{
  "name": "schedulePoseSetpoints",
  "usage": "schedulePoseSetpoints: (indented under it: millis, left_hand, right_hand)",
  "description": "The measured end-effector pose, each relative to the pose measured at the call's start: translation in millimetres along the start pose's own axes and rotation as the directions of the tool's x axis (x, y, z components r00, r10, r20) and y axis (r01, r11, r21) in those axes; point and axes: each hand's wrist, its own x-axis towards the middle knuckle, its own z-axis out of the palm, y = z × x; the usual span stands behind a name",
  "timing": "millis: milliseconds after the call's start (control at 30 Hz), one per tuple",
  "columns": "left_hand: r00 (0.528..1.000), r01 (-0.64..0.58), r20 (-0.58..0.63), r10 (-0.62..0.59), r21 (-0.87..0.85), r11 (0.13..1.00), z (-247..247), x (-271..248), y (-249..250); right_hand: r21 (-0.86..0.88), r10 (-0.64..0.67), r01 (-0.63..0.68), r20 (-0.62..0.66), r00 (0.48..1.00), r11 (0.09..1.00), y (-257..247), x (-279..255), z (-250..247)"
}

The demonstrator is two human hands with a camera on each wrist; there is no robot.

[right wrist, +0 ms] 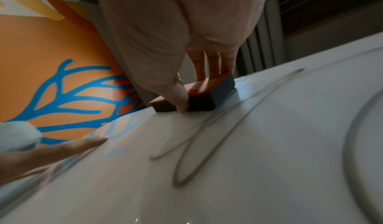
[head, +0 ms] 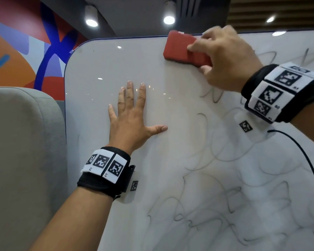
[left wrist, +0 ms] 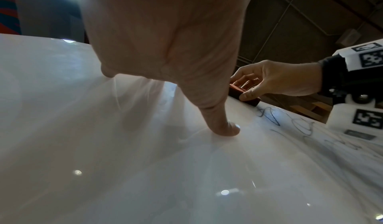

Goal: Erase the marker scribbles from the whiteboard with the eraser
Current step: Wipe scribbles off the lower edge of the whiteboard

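R hand (head: 225, 58) is gripping red eraser (head: 181, 49) against whiteboard (head: 101, 66) near top edge; L hand (head: 130, 113) is pressing flat, fingers spread; scribbles (head: 225, 178) are showing lower right.

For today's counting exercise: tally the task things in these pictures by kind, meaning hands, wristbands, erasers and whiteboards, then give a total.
Hands: 2 (left hand, right hand)
Wristbands: 2 (left wristband, right wristband)
Erasers: 1 (red eraser)
Whiteboards: 1 (whiteboard)
Total: 6
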Motion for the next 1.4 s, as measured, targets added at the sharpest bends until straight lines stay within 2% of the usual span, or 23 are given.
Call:
schedulePoseSetpoints:
  millis: [100, 233, 300, 333, 433, 533, 600, 733, 800, 867, 967, 1067, 1167, 1233, 1300, 1400]
  left_hand:
    - [1.0, -0.001, -0.005, 0.001, 0.005, 1.0, 0.4, -3.7, -1.1]
    - [1.0, 0.005, -0.004, -0.005, 0.013, 1.0, 7.8, -21.2, -9.6]
    - [1.0, 0.017, 0.008, -0.017, 0.004, 1.0, 14.0, -31.9, -16.4]
    - [1.0, 0.026, 0.012, -0.026, 0.001, 1.0, 16.7, -37.2, -20.2]
    - [0.999, 0.047, 0.011, -0.047, -0.013, 0.999, 25.0, -51.8, -28.0]
    - [0.999, 0.052, -0.008, -0.052, -0.035, 0.998, 31.5, -60.8, -31.6]
    - [0.999, 0.049, -0.015, -0.05, -0.043, 0.998, 33.2, -63.2, -33.6]
    - [0.998, 0.055, -0.011, -0.056, -0.062, 0.997, 36.7, -74.3, -40.5]
    - [0.997, 0.074, -0.006, -0.074, -0.066, 0.995, 40.5, -85.4, -45.1]
    - [0.995, 0.102, -0.004, -0.102, -0.071, 0.992, 45.8, -98.2, -50.2]
    - [0.991, 0.135, -0.001, -0.136, -0.097, 0.986, 52.2, -113.0, -54.9]
    - [0.991, 0.136, 0.011, -0.136, -0.088, 0.987, 55.6, -125.1, -63.7]
    - [0.992, 0.128, 0.025, -0.127, -0.06, 0.99, 57.7, -132.0, -70.5]
    - [0.99, 0.139, 0.023, -0.137, -0.066, 0.988, 59.4, -134.6, -71.4]
    - [0.989, 0.15, 0.014, -0.149, -0.074, 0.986, 61.3, -137.9, -70.3]
    - [0.983, 0.184, 0.001, -0.185, -0.071, 0.98, 63.9, -145.9, -69.4]
  right_hand:
    - [0.005, 0.045, -0.045, -0.01, 0.999, 0.999, -17.8, -16.0, 10.0]
    - [0.044, -0.119, 0.117, 0.043, 0.992, 0.992, -51.1, -87.4, 43.8]
    - [0.05, -0.202, 0.199, 0.075, 0.977, 0.979, -49.7, -100.8, 48.6]
    - [0.063, -0.204, 0.199, 0.083, 0.975, 0.978, -47.2, -98.2, 47.4]
    - [0.098, -0.073, 0.067, 0.059, 0.996, 0.993, -48.0, -86.3, 46.3]
    - [0.138, 0.06, -0.057, -0.017, 0.998, 0.989, -70.7, -104.3, 62.6]
    - [0.141, 0.021, -0.017, -0.026, 0.999, 0.99, -92.6, -128.9, 79.4]
    - [0.146, -0.158, 0.145, 0.079, 0.984, 0.979, -106.9, -150.6, 90.2]
    - [0.153, -0.126, 0.115, 0.061, 0.99, 0.982, -99.0, -141.6, 82.7]
    - [0.165, -0.022, 0.021, 0.004, 1.0, 0.986, -96.5, -140.0, 80.7]
    - [0.207, 0.11, -0.099, -0.039, 0.993, 0.973, -121.6, -175.5, 99.4]
    - [0.192, 0.009, -0.014, 0.031, 0.999, 0.981, -154.0, -223.6, 121.4]
    - [0.209, -0.108, 0.092, 0.067, 0.992, 0.974, -142.4, -216.2, 118.3]
    - [0.21, -0.078, 0.073, 0.016, 0.997, 0.975, -131.4, -197.2, 111.4]
    - [0.214, 0.015, -0.007, -0.038, 0.999, 0.977, -128.0, -189.6, 109.8]
    - [0.24, 0.136, -0.115, -0.072, 0.988, 0.964, -147.3, -212.0, 121.2]
